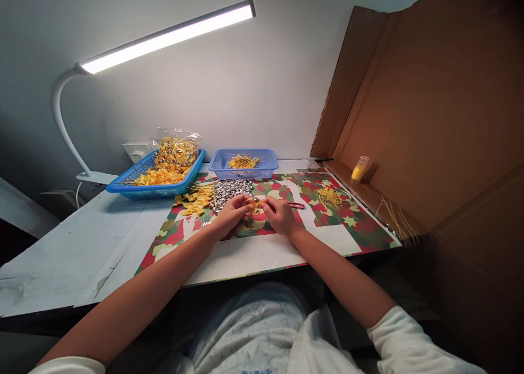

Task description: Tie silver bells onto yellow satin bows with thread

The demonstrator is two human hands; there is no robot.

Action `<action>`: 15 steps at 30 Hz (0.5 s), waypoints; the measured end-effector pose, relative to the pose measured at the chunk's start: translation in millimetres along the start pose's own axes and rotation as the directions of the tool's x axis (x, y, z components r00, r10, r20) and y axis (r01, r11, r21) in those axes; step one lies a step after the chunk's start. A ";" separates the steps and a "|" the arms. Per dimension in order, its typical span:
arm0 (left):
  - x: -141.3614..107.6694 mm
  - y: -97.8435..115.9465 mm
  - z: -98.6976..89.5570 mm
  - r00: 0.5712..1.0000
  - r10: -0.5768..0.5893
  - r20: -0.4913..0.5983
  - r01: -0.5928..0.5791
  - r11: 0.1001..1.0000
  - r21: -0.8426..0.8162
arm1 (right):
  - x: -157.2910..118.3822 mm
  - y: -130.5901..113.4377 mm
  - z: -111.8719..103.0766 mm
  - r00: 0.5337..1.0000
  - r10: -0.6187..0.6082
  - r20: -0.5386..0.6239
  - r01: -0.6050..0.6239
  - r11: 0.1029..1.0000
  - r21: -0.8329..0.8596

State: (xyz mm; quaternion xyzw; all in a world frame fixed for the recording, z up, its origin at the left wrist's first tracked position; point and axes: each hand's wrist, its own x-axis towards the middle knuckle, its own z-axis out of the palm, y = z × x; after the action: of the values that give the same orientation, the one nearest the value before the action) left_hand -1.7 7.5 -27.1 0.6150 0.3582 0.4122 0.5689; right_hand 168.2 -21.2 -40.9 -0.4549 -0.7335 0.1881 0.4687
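Observation:
Both my hands meet over the middle of the table, fingers pinched around a small yellow ribbon bow (256, 205). My left hand (234, 213) grips its left side, and my right hand (279, 214) holds the right side. Fingers cover part of the bow, so its full shape is hidden. Just behind my left hand lies a pile of silver bells (231, 191). Loose yellow ribbon bows (195, 199) lie to the left of the bells. A pink-handled tool (297, 205) sticks out from behind my right hand; its other end is hidden.
A blue basket (158, 193) heaped with yellow bows and a clear bag stands at the back left. Behind the bells is a smaller blue basket (243, 173). Yellow cords (328, 197) lie on the right, near a small yellow bottle (359, 169). A lamp (167, 38) hangs above; cardboard (442, 117) walls the right.

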 end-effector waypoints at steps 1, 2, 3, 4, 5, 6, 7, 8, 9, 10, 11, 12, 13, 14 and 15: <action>-0.2 0.2 0.1 1.000 0.001 0.011 -0.001 1.000 -0.015 | 0.9 0.8 -1.5 1.000 0.007 -0.013 -0.007 1.000 -0.005; -0.4 0.5 0.1 1.000 0.002 0.026 -0.002 1.000 -0.026 | 2.0 1.8 -4.2 0.999 0.024 -0.038 -0.025 0.999 -0.021; -0.8 1.0 0.1 0.999 0.004 0.041 -0.002 0.999 -0.032 | 3.2 3.2 -8.2 0.995 0.056 -0.077 -0.060 0.997 -0.056; -1.3 1.4 0.0 0.999 0.004 0.054 -0.002 0.999 -0.036 | 4.4 5.0 -13.4 0.987 0.100 -0.125 -0.114 0.987 -0.114; -1.9 1.9 0.0 0.998 0.006 0.064 -0.003 0.999 -0.040 | 5.5 7.2 -19.4 0.973 0.150 -0.174 -0.183 0.964 -0.192; -2.5 2.1 0.0 0.998 0.009 0.070 -0.006 0.999 -0.045 | 6.4 9.8 -25.9 0.953 0.208 -0.220 -0.267 0.920 -0.286; -3.0 2.2 0.1 0.997 0.014 0.074 -0.010 0.999 -0.050 | 7.0 12.6 -32.4 0.931 0.264 -0.252 -0.346 0.857 -0.381; -3.4 2.2 0.2 0.997 0.018 0.079 -0.014 0.999 -0.052 | 7.1 15.3 -38.2 0.907 0.320 -0.273 -0.415 0.783 -0.464; -3.7 2.0 0.4 0.996 0.025 0.082 -0.020 0.999 -0.051 | 6.9 17.8 -43.1 0.882 0.380 -0.280 -0.472 0.708 -0.525; -3.9 1.7 0.6 0.996 0.034 0.083 -0.030 0.998 -0.046 | 6.4 19.9 -46.7 0.857 0.437 -0.272 -0.510 0.645 -0.569; -3.9 1.4 0.7 0.996 0.044 0.083 -0.041 0.999 -0.036 | 5.9 21.4 -49.0 0.835 0.488 -0.255 -0.532 0.599 -0.598; -3.8 1.1 0.9 0.995 0.053 0.082 -0.052 0.998 -0.022 | 5.4 22.4 -50.1 0.818 0.528 -0.228 -0.541 0.572 -0.616; -3.6 0.8 0.9 0.995 0.064 0.077 -0.064 0.998 -0.006 | 5.0 23.0 -50.2 0.808 0.555 -0.199 -0.540 0.561 -0.628; -3.3 0.6 0.9 0.995 0.076 0.069 -0.077 0.997 0.010 | 4.8 23.4 -49.7 0.803 0.570 -0.174 -0.535 0.560 -0.633; -3.0 0.4 0.8 0.994 0.089 0.060 -0.090 0.996 0.027 | 4.9 23.7 -48.9 0.800 0.579 -0.157 -0.532 0.564 -0.632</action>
State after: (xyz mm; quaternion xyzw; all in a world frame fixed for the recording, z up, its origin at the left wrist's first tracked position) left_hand -2.2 4.4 -27.1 0.6505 0.3196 0.4138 0.5509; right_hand 221.1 -12.2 -31.0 -0.7879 -0.5862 0.0754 0.1729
